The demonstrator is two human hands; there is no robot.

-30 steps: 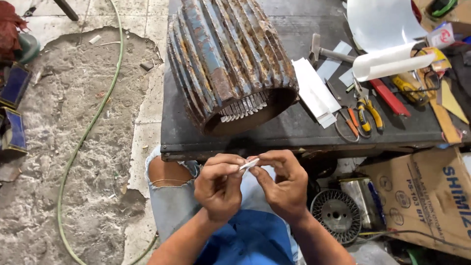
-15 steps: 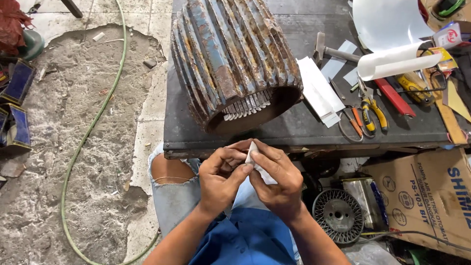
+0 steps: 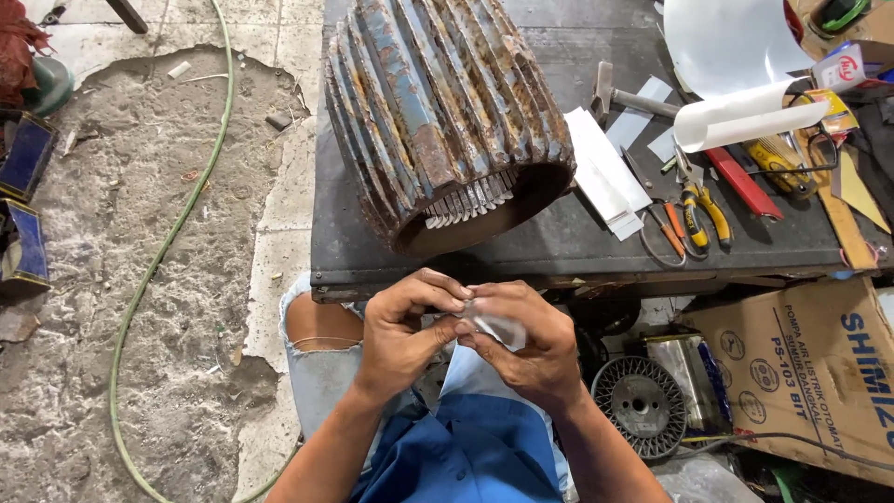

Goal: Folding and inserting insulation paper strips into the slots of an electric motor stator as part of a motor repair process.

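Below the bench, left hand [image 3: 402, 328] and right hand [image 3: 523, 343] pinch a paper strip [image 3: 498, 328] — slanting down-right.

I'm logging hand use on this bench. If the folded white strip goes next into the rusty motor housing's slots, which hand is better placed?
Probably the right hand: most of the white strip lies in its fingers, and the left hand only pinches one end. Both sit equally near the motor housing.

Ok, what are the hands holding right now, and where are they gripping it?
Both hands, left hand and right hand, pinch a small whitish strip at its left end between the fingertips.
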